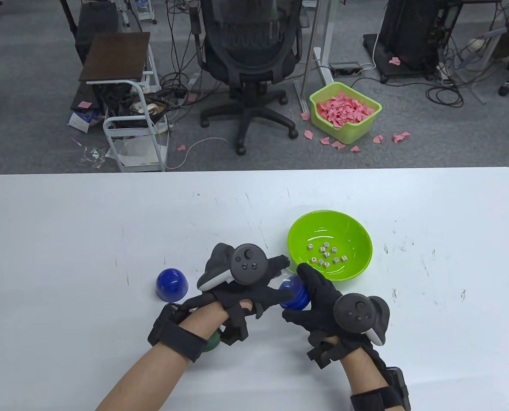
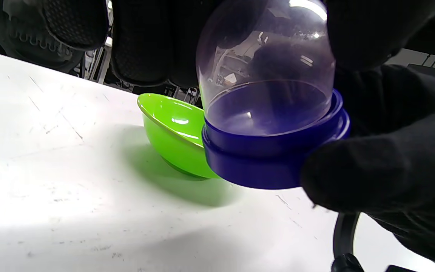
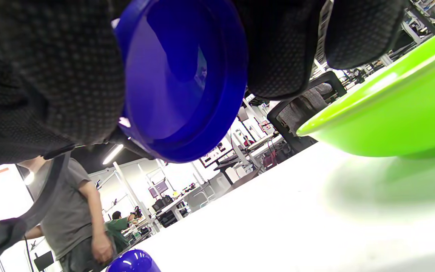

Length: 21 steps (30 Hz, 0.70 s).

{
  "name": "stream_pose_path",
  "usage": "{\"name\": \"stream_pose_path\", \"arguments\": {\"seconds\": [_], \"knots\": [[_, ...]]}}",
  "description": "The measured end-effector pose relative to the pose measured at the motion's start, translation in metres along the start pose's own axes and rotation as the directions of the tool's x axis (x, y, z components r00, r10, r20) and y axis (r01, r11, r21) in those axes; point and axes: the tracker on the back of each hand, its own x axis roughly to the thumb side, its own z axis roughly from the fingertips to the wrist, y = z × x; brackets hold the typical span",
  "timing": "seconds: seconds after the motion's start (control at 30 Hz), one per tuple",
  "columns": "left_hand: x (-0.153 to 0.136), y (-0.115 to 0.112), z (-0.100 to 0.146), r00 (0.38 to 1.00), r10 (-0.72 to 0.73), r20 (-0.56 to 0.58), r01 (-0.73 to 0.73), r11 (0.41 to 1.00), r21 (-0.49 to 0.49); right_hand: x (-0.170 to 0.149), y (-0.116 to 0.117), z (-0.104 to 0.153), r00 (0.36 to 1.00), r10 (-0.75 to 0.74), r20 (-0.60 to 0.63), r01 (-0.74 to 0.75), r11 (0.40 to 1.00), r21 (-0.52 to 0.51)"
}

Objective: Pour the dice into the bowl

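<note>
White scuffed counter [image 1: 87, 222], office floor beyond. Green bowl [image 1: 357, 261] on it, holding small white dice [image 1: 326, 254]. Just beside the bowl's near-left rim, a capsule [image 1: 293, 293] with clear dome and blue base, raised off the counter, no dice visible inside. Left grip [image 1: 237, 278] curled over the dome; right grip [image 1: 322, 306] clasping the blue base. Farther left of the bowl, a blue dome [image 1: 171, 285] resting upside-down.
</note>
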Motion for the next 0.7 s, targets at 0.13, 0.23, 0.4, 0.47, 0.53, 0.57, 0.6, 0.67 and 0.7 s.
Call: {"name": "stream_pose_path", "arguments": {"seconds": [0.13,0.23,0.4,0.47,0.53,0.57,0.6,0.67,0.7], "knots": [[0.0,-0.002,-0.001,1.0,0.012,-0.004,-0.012,1.0,-0.028,0.002,0.001,0.0,1.0,0.003,0.015,-0.004,1.0,0.008],[0.001,-0.002,-0.001,1.0,0.01,-0.003,-0.01,1.0,-0.03,0.001,0.0,0.0,1.0,-0.016,0.013,0.016,1.0,0.002],[-0.001,0.012,0.008,1.0,0.004,0.0,-0.004,1.0,-0.011,-0.002,-0.003,0.0,1.0,-0.029,0.002,0.029,0.999,-0.021],[-0.007,0.023,0.015,1.0,-0.017,-0.019,0.018,1.0,0.013,-0.003,-0.004,0.001,0.999,-0.037,-0.005,0.036,0.999,-0.03],[-0.017,0.035,0.023,0.997,-0.046,-0.057,0.048,0.998,0.035,-0.004,-0.005,0.001,0.999,-0.041,-0.008,0.041,0.999,-0.034],[-0.024,0.04,0.028,0.995,-0.058,-0.082,0.062,0.997,0.042,-0.004,-0.005,0.001,0.999,-0.042,-0.008,0.041,0.999,-0.035],[-0.032,0.045,0.032,0.991,-0.069,-0.113,0.075,0.996,0.049,-0.004,-0.005,0.001,0.999,-0.041,-0.009,0.041,0.999,-0.035],[-0.049,0.051,0.04,0.981,-0.09,-0.174,0.101,0.994,0.052,-0.004,-0.005,0.001,0.999,-0.039,-0.008,0.039,0.999,-0.033],[-0.059,0.053,0.044,0.971,-0.114,-0.212,0.128,0.99,0.052,-0.004,-0.005,0.001,0.999,-0.038,-0.008,0.037,0.999,-0.032]]}}
